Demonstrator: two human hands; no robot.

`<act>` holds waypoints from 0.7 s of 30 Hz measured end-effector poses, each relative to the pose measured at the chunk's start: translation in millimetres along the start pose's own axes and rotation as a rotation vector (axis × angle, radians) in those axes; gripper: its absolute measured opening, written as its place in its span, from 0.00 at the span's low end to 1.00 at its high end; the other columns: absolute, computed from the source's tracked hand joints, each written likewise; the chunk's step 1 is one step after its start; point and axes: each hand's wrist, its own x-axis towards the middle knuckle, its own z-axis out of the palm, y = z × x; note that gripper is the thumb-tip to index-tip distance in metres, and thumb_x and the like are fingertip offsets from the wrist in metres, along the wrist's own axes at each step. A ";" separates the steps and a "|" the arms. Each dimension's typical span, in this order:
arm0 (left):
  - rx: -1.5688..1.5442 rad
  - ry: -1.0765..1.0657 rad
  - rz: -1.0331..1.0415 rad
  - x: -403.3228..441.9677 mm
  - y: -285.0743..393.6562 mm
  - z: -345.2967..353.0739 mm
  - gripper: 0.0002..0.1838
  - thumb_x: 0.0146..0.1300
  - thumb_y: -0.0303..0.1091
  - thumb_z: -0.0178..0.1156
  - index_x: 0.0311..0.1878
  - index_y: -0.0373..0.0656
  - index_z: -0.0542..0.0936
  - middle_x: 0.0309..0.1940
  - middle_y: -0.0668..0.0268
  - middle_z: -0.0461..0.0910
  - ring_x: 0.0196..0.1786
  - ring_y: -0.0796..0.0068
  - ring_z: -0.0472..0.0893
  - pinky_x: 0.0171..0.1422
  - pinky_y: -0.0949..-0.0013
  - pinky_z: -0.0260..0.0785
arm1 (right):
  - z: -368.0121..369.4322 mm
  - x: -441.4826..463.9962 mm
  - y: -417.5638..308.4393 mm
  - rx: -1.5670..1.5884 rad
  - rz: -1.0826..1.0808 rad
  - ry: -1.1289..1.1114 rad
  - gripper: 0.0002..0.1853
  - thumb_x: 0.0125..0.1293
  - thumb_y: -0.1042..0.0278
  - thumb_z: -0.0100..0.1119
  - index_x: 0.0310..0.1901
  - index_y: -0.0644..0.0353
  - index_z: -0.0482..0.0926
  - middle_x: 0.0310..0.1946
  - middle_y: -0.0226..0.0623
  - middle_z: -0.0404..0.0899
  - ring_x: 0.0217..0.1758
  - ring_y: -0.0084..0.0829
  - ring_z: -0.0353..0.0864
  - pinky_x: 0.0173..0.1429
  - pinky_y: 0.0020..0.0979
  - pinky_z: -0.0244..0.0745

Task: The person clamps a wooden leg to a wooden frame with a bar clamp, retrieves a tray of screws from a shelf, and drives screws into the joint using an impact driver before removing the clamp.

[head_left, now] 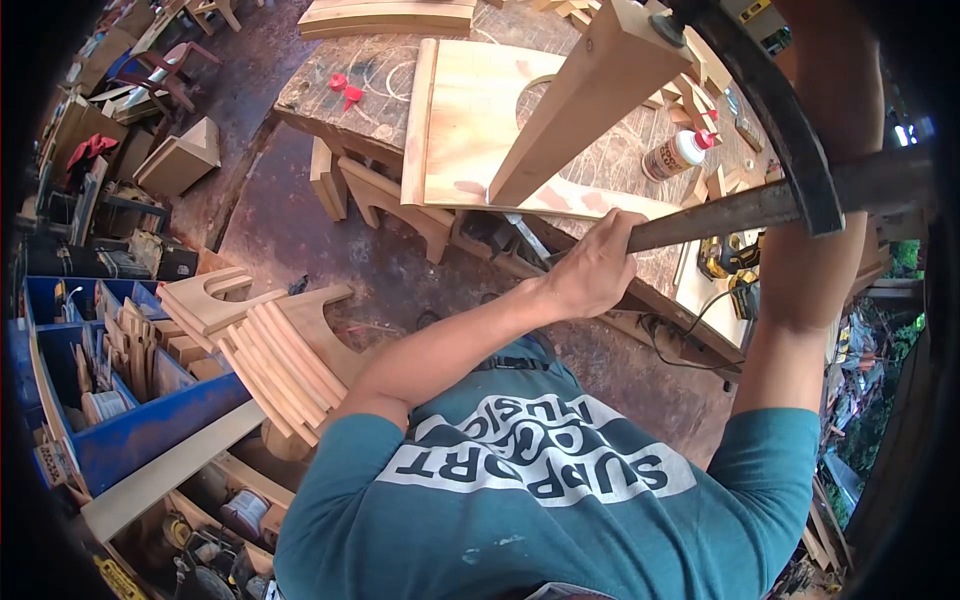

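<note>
Your left hand (595,270) has its grip wrapped around the flat metal bar of a long clamp (720,212), with the fingers bent and no gap that shows between hand and bar. Your right arm (795,290) goes up along the right side, but the hand at its end is out of sight, so I cannot tell what that grip is doing. The clamp leans by the near edge of the surface (375,115), and its bar runs up to the right through a dark curved arm. At the other end of that arm, a round pad (667,30) sits at the top of a thick wood post (600,95). The post tilts up from a flat board (470,120), and its low end is by the board's near edge. The board lies on the surface and pokes out past the near edge. A bit of pale metal (525,237) shows just under that spot, near your left hand. A white glue bottle (672,157) with a red cap stands right of the post. Two small red things (338,81) lie near the surface's left corner. Yellow and black tools (714,262) sit close to the near edge, toward the right end.
</note>
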 end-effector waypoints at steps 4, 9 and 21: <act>0.049 -0.007 -0.051 -4.5 17.5 -15.5 0.28 0.67 0.29 0.61 0.68 0.34 0.66 0.55 0.41 0.76 0.60 0.39 0.78 0.65 0.48 0.70 | -11.0 -13.6 -7.2 -0.133 0.005 0.063 0.15 0.76 0.70 0.56 0.59 0.69 0.77 0.28 0.26 0.78 0.26 0.20 0.78 0.34 0.24 0.79; 0.084 0.233 -0.110 -47.3 -6.3 -69.1 0.23 0.62 0.27 0.66 0.62 0.37 0.77 0.56 0.49 0.78 0.59 0.52 0.80 0.64 0.55 0.73 | -4.9 -37.0 -14.8 -0.289 0.019 0.172 0.16 0.76 0.70 0.56 0.60 0.70 0.76 0.31 0.28 0.79 0.30 0.21 0.79 0.37 0.24 0.79; 0.835 0.111 -0.255 -80.3 -113.7 -122.1 0.43 0.48 0.37 0.79 0.69 0.41 0.73 0.70 0.52 0.66 0.73 0.46 0.62 0.79 0.44 0.53 | 13.3 -77.1 -11.9 -0.596 0.080 0.328 0.18 0.77 0.71 0.55 0.62 0.71 0.75 0.38 0.32 0.82 0.38 0.24 0.82 0.45 0.25 0.80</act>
